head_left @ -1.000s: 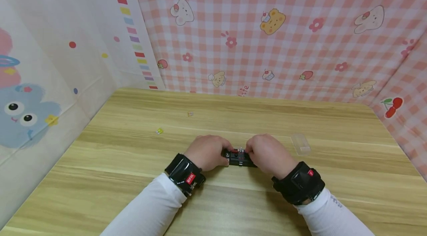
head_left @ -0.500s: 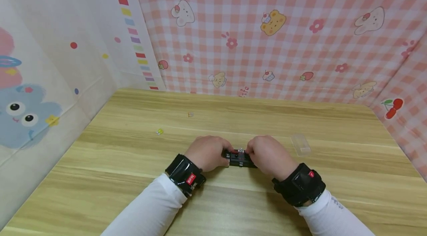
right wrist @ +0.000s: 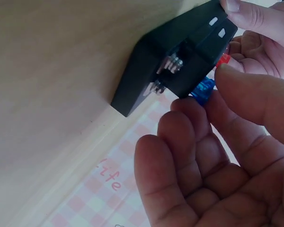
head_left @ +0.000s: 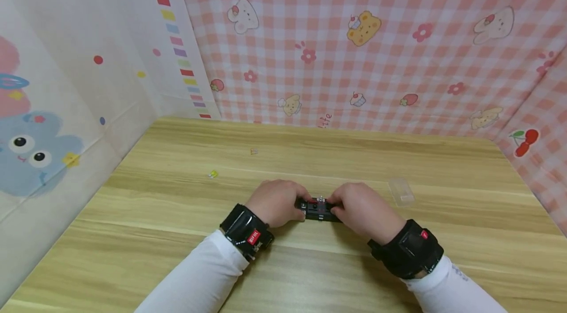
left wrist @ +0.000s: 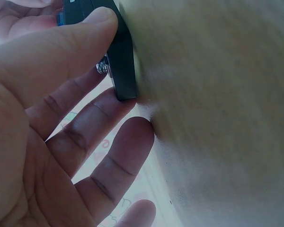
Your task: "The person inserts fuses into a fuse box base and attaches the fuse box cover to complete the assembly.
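Your left hand (head_left: 275,202) pinches the box (right wrist: 173,38); your bent right hand (head_left: 365,209), hold unclear, maybe fitting the blue bit (right wrist: 203,90), should press.

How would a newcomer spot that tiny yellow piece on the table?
Start with the wood-grained table and find the person's left hand. Beyond it and farther left lies the tiny yellow piece. Its bright yellow sets it apart from the orange-tinted piece, which lies farther back and more to the right.
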`<state>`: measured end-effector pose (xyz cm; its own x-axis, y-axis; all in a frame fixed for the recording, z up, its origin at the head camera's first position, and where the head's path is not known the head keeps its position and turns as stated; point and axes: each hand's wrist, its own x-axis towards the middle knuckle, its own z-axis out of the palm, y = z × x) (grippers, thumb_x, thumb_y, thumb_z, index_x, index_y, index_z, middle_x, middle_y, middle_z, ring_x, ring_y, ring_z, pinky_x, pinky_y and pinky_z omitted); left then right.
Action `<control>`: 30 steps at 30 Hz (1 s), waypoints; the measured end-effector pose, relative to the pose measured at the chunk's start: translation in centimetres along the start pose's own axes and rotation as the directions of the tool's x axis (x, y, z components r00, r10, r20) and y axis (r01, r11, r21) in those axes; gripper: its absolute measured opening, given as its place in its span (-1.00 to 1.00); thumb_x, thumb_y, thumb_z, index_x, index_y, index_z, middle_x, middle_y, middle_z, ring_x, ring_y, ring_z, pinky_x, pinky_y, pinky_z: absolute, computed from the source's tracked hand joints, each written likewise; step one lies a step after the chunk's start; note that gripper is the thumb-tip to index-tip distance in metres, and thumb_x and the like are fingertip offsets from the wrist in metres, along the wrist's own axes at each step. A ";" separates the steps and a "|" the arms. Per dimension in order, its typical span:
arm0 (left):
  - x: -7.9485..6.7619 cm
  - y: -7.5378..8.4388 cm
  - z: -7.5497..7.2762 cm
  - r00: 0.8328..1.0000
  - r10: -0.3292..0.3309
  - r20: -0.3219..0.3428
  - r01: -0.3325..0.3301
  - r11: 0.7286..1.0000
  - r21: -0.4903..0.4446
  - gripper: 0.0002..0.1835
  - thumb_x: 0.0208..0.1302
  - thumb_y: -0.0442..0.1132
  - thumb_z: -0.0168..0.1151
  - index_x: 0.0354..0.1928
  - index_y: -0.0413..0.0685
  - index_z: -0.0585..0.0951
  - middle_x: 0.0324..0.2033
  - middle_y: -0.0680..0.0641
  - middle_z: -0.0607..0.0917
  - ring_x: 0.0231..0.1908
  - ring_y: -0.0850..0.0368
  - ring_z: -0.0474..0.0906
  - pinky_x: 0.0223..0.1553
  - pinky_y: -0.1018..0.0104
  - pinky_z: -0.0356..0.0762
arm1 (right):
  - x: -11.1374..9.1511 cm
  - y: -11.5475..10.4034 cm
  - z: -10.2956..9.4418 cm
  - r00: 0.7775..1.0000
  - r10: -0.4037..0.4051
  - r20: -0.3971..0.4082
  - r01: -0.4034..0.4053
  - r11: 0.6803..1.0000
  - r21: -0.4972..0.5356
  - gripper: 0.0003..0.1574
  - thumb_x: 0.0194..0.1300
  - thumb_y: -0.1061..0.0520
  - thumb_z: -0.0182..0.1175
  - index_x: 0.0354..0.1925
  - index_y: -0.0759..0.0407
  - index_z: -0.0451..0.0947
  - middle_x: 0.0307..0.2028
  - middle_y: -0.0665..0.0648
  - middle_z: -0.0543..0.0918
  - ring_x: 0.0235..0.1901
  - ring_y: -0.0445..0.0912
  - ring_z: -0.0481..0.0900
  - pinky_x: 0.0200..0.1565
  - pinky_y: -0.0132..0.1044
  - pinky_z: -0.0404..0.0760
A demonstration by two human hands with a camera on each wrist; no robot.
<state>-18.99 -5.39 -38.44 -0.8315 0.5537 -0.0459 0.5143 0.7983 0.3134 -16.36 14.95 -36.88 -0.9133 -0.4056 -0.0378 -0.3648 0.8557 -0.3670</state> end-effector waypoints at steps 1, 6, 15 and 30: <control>0.0 0.0 0.0 1.000 0.003 0.000 -0.003 1.000 0.001 -0.66 -0.08 0.03 0.45 -0.16 0.37 0.67 -0.28 0.26 0.66 -0.37 0.31 0.43 -0.28 0.23 0.40 | 0.0 0.0 0.0 1.000 0.011 0.002 -0.011 1.000 0.002 -0.90 0.13 0.18 0.31 -0.31 0.05 0.70 -0.41 -0.07 0.61 -0.50 -0.21 0.40 -0.42 -0.29 0.45; -0.1 -0.1 -0.2 1.000 -0.003 0.007 0.003 1.000 -0.006 -0.67 -0.06 0.02 0.45 -0.17 0.37 0.67 -0.30 0.27 0.65 -0.38 0.31 0.43 -0.28 0.24 0.40 | -0.1 0.2 -0.1 1.000 0.012 0.002 -0.012 1.000 0.024 -0.88 0.13 0.15 0.32 -0.29 0.05 0.69 -0.42 -0.08 0.61 -0.50 -0.21 0.40 -0.40 -0.27 0.46; 0.0 0.0 -0.1 1.000 -0.010 0.022 0.010 1.000 0.005 -0.65 -0.06 0.04 0.45 -0.14 0.38 0.67 -0.26 0.25 0.66 -0.36 0.30 0.43 -0.26 0.23 0.39 | -0.2 1.2 -0.5 1.000 0.004 0.029 -0.006 0.999 0.049 -0.72 0.08 0.05 0.36 -0.19 0.07 0.67 -0.47 -0.06 0.56 -0.55 -0.19 0.39 -0.50 -0.28 0.40; 0.1 0.1 0.0 1.000 -0.017 0.019 0.017 1.000 0.007 -0.64 -0.06 0.04 0.44 -0.13 0.39 0.66 -0.22 0.23 0.66 -0.33 0.30 0.44 -0.21 0.21 0.39 | -0.2 1.9 0.2 0.996 0.005 0.094 0.007 0.992 -0.125 -0.56 -0.08 0.03 0.46 -0.18 0.14 0.64 -0.35 -0.01 0.53 -0.45 -0.18 0.39 -0.34 -0.24 0.47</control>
<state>-19.03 -5.19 -38.43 -0.8360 0.5444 -0.0687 0.5016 0.8090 0.3064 -16.83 16.65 -37.73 -0.8939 -0.4300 -0.1270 -0.3911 0.8863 -0.2480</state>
